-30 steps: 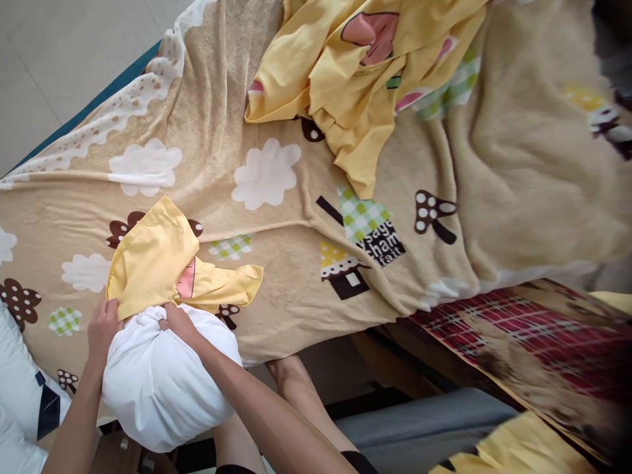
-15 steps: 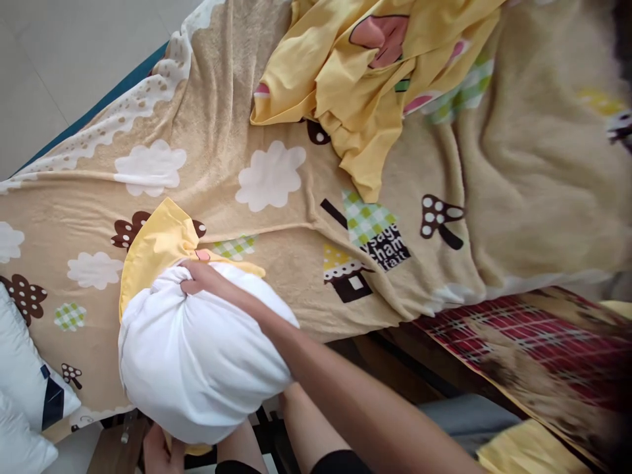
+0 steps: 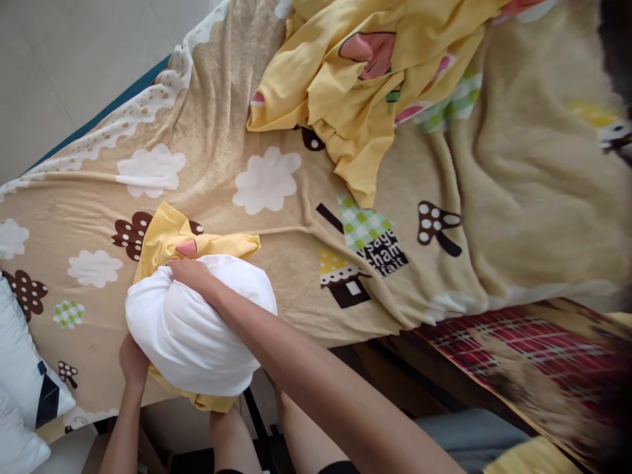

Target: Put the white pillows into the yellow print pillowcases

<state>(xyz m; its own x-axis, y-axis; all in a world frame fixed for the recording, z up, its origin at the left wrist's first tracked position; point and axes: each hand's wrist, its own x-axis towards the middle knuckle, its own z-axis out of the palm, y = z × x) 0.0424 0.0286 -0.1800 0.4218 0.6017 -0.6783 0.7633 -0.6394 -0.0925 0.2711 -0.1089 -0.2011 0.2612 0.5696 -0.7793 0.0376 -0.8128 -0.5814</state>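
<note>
A plump white pillow (image 3: 197,342), bunched and creased at its top, rests at the near edge of the bed. My right hand (image 3: 190,273) is closed on the gathered white fabric at that top end. Yellow pillowcase cloth (image 3: 162,230) with a pink print spreads out beyond the pillow, and more of it shows under its near side. At the pillow's left side is my left hand (image 3: 133,359), curled against the yellow cloth; its fingertips are hidden behind the pillow.
A beige blanket (image 3: 276,263) with cloud and mushroom prints covers the bed. Crumpled yellow printed fabric (image 3: 355,99) lies at the far side. White pillows (image 3: 29,368) are at the left edge. A red plaid cloth (image 3: 533,349) lies lower right, and my legs are below.
My left hand has come up from below the pillow to its left side. The pillow's near end has lifted, exposing more yellow cloth underneath. My right hand has kept its grip, shifting slightly left.
</note>
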